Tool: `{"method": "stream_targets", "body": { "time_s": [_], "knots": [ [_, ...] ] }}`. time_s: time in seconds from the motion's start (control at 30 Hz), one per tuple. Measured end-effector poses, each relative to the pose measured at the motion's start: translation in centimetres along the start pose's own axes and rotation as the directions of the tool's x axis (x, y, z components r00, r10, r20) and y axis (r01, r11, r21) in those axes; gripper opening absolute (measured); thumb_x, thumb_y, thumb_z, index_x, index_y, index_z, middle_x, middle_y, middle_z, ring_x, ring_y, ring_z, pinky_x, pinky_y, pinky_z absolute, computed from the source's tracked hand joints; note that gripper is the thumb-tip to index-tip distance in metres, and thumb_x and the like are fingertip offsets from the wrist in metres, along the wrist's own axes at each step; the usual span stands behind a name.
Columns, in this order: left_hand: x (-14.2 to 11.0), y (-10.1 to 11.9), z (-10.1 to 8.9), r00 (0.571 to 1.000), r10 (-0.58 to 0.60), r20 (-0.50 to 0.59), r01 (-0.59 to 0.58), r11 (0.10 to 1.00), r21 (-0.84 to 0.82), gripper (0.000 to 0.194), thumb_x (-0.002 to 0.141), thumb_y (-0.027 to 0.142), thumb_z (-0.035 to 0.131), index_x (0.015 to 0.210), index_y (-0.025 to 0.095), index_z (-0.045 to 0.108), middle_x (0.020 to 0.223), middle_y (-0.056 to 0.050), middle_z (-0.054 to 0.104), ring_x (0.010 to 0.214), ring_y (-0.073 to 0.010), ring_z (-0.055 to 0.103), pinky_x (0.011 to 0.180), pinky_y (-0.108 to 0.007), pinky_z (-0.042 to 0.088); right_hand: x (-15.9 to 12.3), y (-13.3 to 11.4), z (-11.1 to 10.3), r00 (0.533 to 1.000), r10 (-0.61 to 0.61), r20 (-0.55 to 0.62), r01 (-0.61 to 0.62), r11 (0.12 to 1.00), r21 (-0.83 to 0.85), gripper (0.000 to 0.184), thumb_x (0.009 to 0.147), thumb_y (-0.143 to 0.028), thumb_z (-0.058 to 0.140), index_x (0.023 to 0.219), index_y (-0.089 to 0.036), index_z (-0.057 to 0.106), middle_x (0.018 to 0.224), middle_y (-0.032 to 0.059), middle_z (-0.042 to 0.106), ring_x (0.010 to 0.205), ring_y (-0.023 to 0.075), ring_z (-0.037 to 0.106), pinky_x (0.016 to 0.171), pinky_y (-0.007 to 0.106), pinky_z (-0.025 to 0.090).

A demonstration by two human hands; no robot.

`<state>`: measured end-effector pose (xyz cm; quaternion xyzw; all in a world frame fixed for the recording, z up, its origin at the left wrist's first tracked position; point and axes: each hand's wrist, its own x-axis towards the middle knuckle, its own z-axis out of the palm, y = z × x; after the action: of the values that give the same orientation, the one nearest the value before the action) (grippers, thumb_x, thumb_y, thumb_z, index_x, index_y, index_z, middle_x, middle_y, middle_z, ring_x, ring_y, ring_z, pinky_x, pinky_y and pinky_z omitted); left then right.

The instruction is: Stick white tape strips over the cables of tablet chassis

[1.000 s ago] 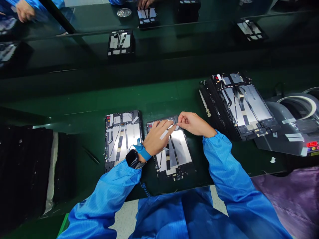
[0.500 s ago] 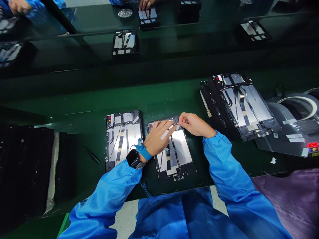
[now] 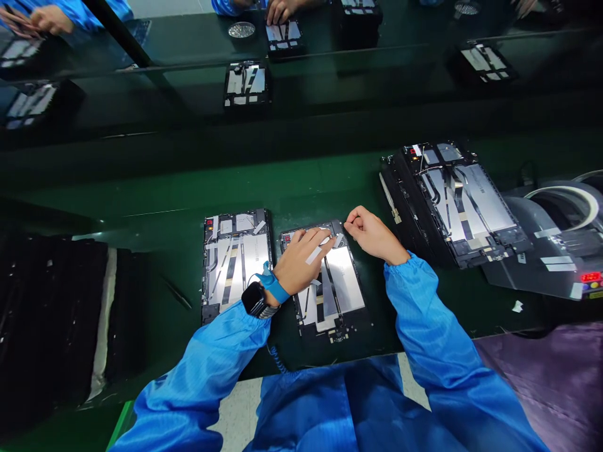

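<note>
My left hand (image 3: 301, 260) lies flat across the top of an opened tablet chassis (image 3: 342, 282), its fingertips pressing near a small white strip at the upper edge. A strip of white tape (image 3: 313, 255) clings to the back of that hand. A blue wrist strap (image 3: 272, 284) and a black smartwatch (image 3: 254, 299) sit on that wrist. My right hand (image 3: 372, 235) rests just right of the chassis's top corner, fingers curled together, with nothing visible in them. Another opened tablet (image 3: 235, 263) lies to the left, and a larger one (image 3: 471, 201) lies to the right.
A tape dispenser (image 3: 560, 213) stands at the right, and tweezers (image 3: 176, 292) lie on the green mat (image 3: 292, 201) at left. Black cloth (image 3: 51, 314) lies further left. Beyond a dark glass panel (image 3: 188, 125) are more tablets and a co-worker's hand (image 3: 282, 9).
My right hand has let go of the top edge of the central tablet and moved right, its fingers curling together. My left hand stays on the tablet.
</note>
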<state>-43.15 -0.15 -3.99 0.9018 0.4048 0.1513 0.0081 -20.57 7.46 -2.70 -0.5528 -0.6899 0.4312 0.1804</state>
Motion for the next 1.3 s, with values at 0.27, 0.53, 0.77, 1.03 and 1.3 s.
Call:
{"method": "stream_targets", "body": {
  "time_s": [0.27, 0.53, 0.77, 1.03, 1.3],
  "knots": [
    [0.0, 0.0, -0.2, 1.000, 0.005, 0.002, -0.005, 1.000, 0.012, 0.059, 0.090, 0.000, 0.053, 0.147, 0.015, 0.053, 0.146, -0.019, 0.061, 0.134, -0.0326, 0.054, 0.104, -0.050, 0.045, -1.9, -0.2, 0.8, 0.971, 0.006, -0.239, -0.030, 0.995, -0.096, 0.011, 0.102, -0.033, 0.055, 0.098, -0.023, 0.054, 0.069, -0.0023, 0.056, 0.066, 0.0180, 0.054, 0.065, 0.031, 0.037],
    [0.0, -0.4, 0.0, 1.000, 0.024, -0.008, -0.024, 1.000, -0.013, 0.061, 0.087, -0.003, 0.054, 0.146, 0.012, 0.053, 0.145, -0.020, 0.061, 0.133, -0.0333, 0.052, 0.103, -0.049, 0.046, -8.4, -0.5, 4.6, 0.898, -0.406, -0.170, 0.232, 0.766, -0.599, 0.040, 0.111, -0.030, 0.042, 0.138, -0.019, 0.070, 0.100, 0.0127, 0.061, 0.095, 0.0274, 0.053, 0.078, 0.039, 0.044],
    [0.5, -0.5, -0.5, 0.998, -0.007, 0.066, 0.010, 0.999, -0.032, 0.054, 0.093, 0.001, 0.054, 0.145, 0.017, 0.055, 0.144, -0.018, 0.062, 0.134, -0.0316, 0.053, 0.102, -0.046, 0.045, -8.2, -1.0, 4.9, 0.841, -0.536, -0.069, 0.277, 0.538, -0.796, 0.036, 0.106, -0.027, 0.053, 0.132, -0.011, 0.073, 0.095, 0.0139, 0.060, 0.091, 0.0285, 0.048, 0.074, 0.041, 0.039],
    [1.0, -0.2, -1.3, 0.986, -0.041, 0.160, 0.043, 0.999, -0.008, 0.052, 0.095, 0.004, 0.055, 0.145, 0.018, 0.057, 0.148, -0.016, 0.059, 0.133, -0.0306, 0.053, 0.101, -0.044, 0.044, -7.3, -2.1, 2.9, 0.870, -0.396, -0.293, 0.373, 0.918, -0.135, 0.032, 0.106, -0.037, 0.053, 0.102, -0.018, 0.078, 0.090, 0.0086, 0.064, 0.085, 0.0214, 0.058, 0.076, 0.035, 0.048],
    [1.2, -0.3, -1.3, 0.984, -0.067, 0.165, 0.081, 0.994, -0.079, 0.054, 0.092, 0.003, 0.048, 0.143, 0.019, 0.061, 0.148, -0.016, 0.059, 0.133, -0.0317, 0.052, 0.100, -0.047, 0.044, -8.2, -3.1, 4.8, 0.990, -0.018, -0.142, 0.081, 0.889, 0.451, 0.035, 0.083, -0.051, 0.074, 0.084, -0.016, 0.073, 0.074, 0.0026, 0.066, 0.065, 0.0141, 0.054, 0.064, 0.029, 0.044]
  ]
}}
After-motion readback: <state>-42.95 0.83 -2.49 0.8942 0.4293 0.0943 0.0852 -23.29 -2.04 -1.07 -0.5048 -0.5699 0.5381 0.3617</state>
